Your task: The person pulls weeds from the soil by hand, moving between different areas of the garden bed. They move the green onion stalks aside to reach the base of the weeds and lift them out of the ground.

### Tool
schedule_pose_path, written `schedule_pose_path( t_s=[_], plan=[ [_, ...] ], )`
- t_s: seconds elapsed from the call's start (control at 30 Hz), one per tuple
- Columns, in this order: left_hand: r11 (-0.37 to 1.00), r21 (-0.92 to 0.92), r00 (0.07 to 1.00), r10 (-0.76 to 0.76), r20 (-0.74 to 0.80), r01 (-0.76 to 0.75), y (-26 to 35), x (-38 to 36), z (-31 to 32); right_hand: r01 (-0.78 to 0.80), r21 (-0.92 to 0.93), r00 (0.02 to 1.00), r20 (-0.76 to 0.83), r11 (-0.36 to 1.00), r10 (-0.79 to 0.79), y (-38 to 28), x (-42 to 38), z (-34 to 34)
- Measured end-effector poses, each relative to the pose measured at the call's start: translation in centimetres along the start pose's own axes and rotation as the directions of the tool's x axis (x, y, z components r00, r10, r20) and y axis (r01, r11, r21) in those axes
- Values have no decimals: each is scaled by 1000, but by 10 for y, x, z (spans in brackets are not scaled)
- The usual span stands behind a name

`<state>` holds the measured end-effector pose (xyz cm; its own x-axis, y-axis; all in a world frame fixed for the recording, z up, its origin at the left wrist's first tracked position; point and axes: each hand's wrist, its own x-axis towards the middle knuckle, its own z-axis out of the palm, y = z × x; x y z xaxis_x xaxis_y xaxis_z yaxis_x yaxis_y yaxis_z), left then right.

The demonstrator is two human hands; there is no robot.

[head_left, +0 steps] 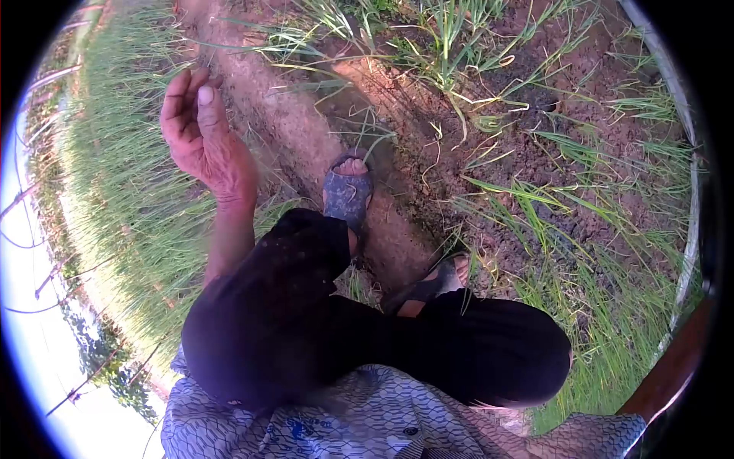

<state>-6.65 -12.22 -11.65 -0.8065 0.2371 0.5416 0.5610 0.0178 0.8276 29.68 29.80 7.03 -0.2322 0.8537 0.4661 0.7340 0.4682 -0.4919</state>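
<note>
My left hand (205, 138) is raised beside my left knee, above the edge of the dense green grass-like crop (130, 153). Its fingers are loosely bent, the thumb stands apart from them, and I see nothing held. Of my right side only the forearm (673, 359) shows at the lower right edge; the hand itself is out of view. Ahead of my feet a clump of onion-like green plants (447, 46) grows from the brown soil (405, 145).
I squat in dark trousers, one sandal (348, 195) on a bare earth ridge (298, 115), the other sandal (428, 289) nearby. Thin green shoots (550, 206) are scattered over the soil at right. A pale strip (684, 153) borders the plot. Thin rods (57, 275) stand at far left.
</note>
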Motion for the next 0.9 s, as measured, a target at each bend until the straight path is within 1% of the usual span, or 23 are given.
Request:
schedule_pose_path(
  t_s=[0.03,0.07,0.1,0.13,0.17,0.2,0.23,0.27,0.3,0.33,0.4,0.5,0.57,0.6,0.63,0.67,0.73,0.8,0.83,0.9],
  plan=[
    [993,-117,997,32,77,-22,11,-8,8,-57,35,988,148,998,51,29,-19,18],
    [996,-94,969,31,243,-8,25,-14,11,-115,68,951,296,991,91,68,-33,40],
    [998,-62,917,20,399,5,43,-20,12,-173,95,889,443,980,114,106,-49,61],
    [1000,-23,842,-2,539,17,57,-24,13,-228,114,802,585,967,120,128,-71,77],
    [994,95,739,-22,673,-57,69,-22,16,-216,113,764,638,970,96,92,-110,89],
    [970,193,617,-60,785,-151,77,-20,20,-309,207,705,705,928,77,98,-132,106],
    [958,287,581,-232,780,-2,72,-25,22,-406,285,642,766,868,48,103,-149,119],
    [915,403,456,-350,818,-20,63,-28,18,-456,292,654,750,841,94,69,-171,117],
    [858,511,324,-469,822,-53,48,-29,10,-459,273,637,764,845,99,52,-184,116],
    [789,605,188,-582,791,-102,30,-34,3,-463,253,619,778,850,106,42,-193,114],
    [738,601,141,-590,795,-307,-22,-58,-10,-484,285,613,785,828,89,34,-206,110],
    [781,586,397,-478,783,-215,-83,-86,-8,-495,302,610,789,815,78,24,-211,96],
    [725,630,420,-498,759,-279,-127,-92,0,-502,271,611,784,821,115,23,-215,88],
    [695,650,434,-505,746,-308,-139,-90,7,-544,263,597,788,797,147,23,-219,85],
    [753,606,418,-480,771,-254,-142,-86,18,-582,258,586,791,771,177,22,-223,82],
    [777,559,441,-410,798,-290,-157,-95,24,-619,257,574,793,742,204,22,-227,81],
    [799,460,498,-239,834,-387,-207,-104,36,-629,227,531,824,744,198,37,-235,84],
    [774,356,405,-141,903,-524,-203,-104,49,-677,192,496,833,710,247,41,-240,87],
    [873,419,449,-279,849,-250,-211,-109,58,-701,198,490,832,685,261,42,-242,89],
    [827,538,430,-430,794,-165,-207,-105,70,-746,198,469,834,636,291,43,-246,94]
  ],
)
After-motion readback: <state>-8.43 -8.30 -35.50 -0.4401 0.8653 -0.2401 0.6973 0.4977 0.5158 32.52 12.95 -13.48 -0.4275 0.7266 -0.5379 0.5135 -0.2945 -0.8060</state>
